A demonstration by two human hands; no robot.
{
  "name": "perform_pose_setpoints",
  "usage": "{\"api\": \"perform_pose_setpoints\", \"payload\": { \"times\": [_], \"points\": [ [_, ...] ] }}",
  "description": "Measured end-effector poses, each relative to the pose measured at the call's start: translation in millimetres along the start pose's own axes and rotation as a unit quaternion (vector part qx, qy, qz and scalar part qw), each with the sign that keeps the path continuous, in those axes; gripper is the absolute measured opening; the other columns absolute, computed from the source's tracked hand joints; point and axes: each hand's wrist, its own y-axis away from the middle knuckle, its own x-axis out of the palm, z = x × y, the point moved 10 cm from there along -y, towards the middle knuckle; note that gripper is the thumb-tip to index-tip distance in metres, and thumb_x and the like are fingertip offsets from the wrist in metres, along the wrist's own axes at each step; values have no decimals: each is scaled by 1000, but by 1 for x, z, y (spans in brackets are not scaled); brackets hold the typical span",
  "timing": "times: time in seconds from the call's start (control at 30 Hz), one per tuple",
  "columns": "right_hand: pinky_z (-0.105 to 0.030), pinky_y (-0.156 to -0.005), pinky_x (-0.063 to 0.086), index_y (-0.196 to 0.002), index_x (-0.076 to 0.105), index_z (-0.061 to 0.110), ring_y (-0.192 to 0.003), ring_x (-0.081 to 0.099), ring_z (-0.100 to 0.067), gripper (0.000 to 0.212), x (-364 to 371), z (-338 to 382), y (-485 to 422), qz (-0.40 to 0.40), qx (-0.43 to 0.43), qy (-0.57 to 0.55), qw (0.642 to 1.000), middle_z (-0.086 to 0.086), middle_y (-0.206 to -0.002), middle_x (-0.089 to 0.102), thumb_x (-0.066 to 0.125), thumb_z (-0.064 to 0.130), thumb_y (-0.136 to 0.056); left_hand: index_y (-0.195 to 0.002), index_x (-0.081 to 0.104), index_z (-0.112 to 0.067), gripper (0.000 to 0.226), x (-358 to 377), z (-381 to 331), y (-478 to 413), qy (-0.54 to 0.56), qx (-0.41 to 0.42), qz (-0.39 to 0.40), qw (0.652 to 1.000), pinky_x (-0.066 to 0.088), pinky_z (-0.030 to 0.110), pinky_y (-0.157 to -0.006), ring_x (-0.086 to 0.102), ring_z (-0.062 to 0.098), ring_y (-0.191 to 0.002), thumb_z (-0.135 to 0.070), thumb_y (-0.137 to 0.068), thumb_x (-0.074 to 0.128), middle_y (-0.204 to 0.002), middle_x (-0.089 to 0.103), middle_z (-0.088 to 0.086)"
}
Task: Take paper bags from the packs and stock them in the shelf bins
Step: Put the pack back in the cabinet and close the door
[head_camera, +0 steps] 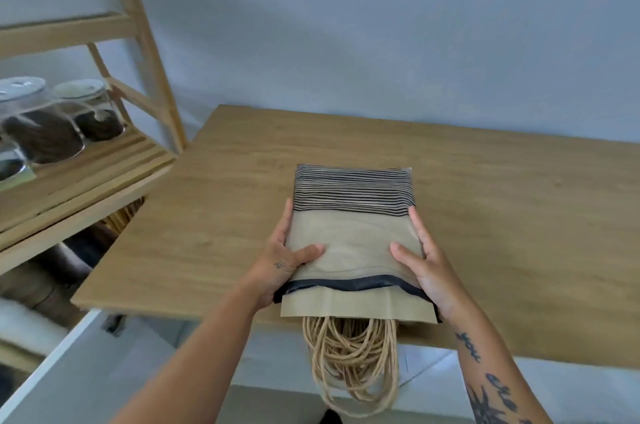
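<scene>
both hands held one pack of paper bags (353,236) over the near edge of the wooden table (502,215). left hand (282,262) gripped its left side, thumb laid on top, fingers along the edge. right hand (424,260) gripped the right side the same way. twisted paper handles (349,361) spilled from the pack's open near end, hanging past the table edge. a wooden shelf (86,174) with glass jars (45,125) stood at the left.

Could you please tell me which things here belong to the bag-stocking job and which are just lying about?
Job: pack of paper bags, gripped by left hand and right hand; wooden shelf.
Lying about: glass jars on the shelf; table.
</scene>
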Motion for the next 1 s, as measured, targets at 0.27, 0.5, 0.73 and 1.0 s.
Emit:
{"api": "perform_pose_setpoints", "payload": {
  "times": [0.27, 0.5, 0.73, 1.0],
  "points": [
    [-35, -111, 35, -128, 38, 54, -130, 41, -4, 67, 78, -18, 121, 39, 16, -40, 998, 27, -140, 35, 72, 28, -76, -142, 26, -42, 88, -57, 16, 153, -38, -2, -61, 997, 46, 42, -101, 53, 19, -116, -9, -76, 73, -133, 43, -7],
    [-44, -113, 31, -122, 39, 62, -133, 40, -11, 75, 162, -24, 176, 96, 25, -43, 994, 16, -147, 37, 79, 48, -60, -139, 31, -45, 86, -123, 30, 246, -17, -18, -151, 988, 58, 33, -75, 63, 19, -100, -8, -74, 74, -115, 54, -9],
    [-36, -112, 32, -131, 35, 46, -130, 43, -10, 72, 241, -44, 215, 179, 42, -56, 981, 8, -147, 38, 74, 23, -75, -140, 29, -44, 90, -182, 45, 325, -50, -25, -227, 972, 54, 33, -85, 60, 16, -103, -10, -71, 77, -119, 52, -10],
    [-33, -114, 26, -135, 33, 45, -136, 31, -7, 77, 267, -94, 237, 209, 106, -32, 972, 14, -149, 31, 73, 28, -72, -139, 31, -43, 93, -203, 91, 348, -40, -60, -233, 970, 53, 26, -87, 56, 8, -106, -5, -70, 78, -124, 48, -16]
  ]
}}
